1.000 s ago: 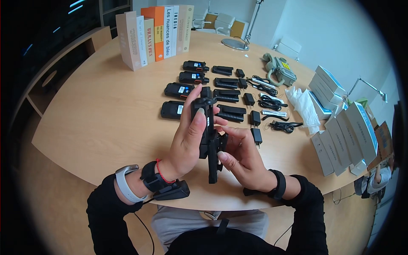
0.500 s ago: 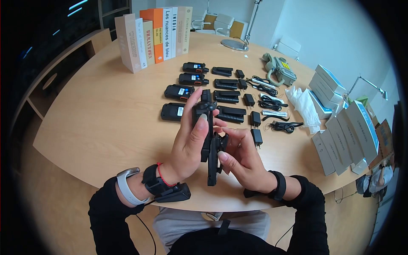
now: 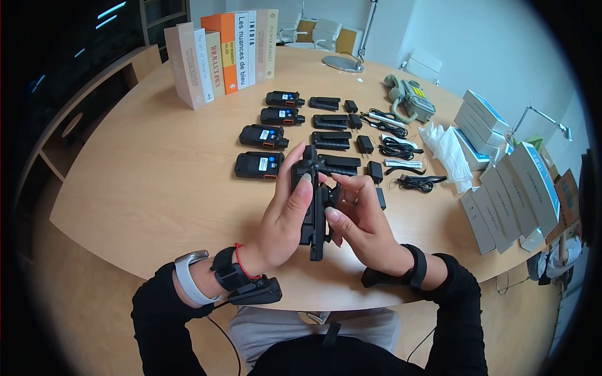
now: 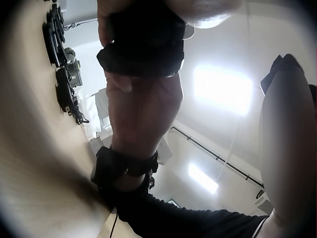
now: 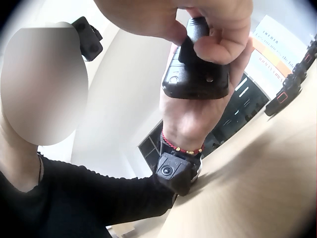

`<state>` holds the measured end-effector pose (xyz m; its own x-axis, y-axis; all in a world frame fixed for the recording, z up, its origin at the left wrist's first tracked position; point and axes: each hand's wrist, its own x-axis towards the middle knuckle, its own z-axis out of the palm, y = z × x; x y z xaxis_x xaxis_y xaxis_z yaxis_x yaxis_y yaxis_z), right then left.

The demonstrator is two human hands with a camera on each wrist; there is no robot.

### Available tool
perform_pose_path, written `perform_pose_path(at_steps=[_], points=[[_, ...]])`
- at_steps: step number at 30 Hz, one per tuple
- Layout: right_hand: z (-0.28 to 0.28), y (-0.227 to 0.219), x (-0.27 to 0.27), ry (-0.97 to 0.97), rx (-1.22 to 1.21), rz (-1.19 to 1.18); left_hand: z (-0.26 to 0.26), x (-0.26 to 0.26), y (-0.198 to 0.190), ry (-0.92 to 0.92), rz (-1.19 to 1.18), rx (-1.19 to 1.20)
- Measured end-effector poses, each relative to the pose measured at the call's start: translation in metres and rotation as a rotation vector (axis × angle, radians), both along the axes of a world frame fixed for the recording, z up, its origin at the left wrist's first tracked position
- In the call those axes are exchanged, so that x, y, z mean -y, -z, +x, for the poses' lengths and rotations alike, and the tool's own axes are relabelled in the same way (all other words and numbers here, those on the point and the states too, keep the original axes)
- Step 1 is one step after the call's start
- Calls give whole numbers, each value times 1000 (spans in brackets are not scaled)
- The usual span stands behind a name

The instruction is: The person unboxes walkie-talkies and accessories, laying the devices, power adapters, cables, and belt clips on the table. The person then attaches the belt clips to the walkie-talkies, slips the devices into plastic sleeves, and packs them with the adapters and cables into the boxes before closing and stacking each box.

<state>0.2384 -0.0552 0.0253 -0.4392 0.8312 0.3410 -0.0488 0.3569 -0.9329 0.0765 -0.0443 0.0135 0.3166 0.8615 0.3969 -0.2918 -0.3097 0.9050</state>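
Note:
My left hand holds a black walkie-talkie upright above the table, thumb along its near side and fingers behind it. Against its right side lies a black battery pack with a belt clip. My right hand pinches this clip between thumb and fingers; in the right wrist view the clip shows in its grip above the rounded bottom end of the black pieces. The left wrist view shows the dark pieces only in silhouette.
Several walkie-talkies lie in a column beyond my hands, beside battery packs, charger plugs and coiled cables. Books stand at the back left. A telephone, plastic bag and white boxes are on the right.
The battery pack has slid up along the walkie-talkie, so their lower ends are now closer to level. Both hands keep their holds, and the head view has shifted slightly.

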Motion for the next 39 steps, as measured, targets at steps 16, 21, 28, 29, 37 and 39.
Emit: perform_pose_path(at_steps=[16, 21, 28, 29, 37, 39], points=[[0, 2, -6, 114, 7, -24, 3, 4, -5, 132, -71, 31], [0, 4, -5, 116, -13, -26, 2, 3, -4, 107, -59, -44], [0, 1, -7, 102, -56, -33, 2, 4, -8, 109, -56, -10], [1, 1, -7, 92, -65, -44, 2, 4, -9, 110, -55, -12], [9, -8, -14, 96, -91, -87, 2, -5, -2, 113, -21, -99], [9, -4, -16, 109, -22, -60, 1, -4, -5, 96, -34, -100]])
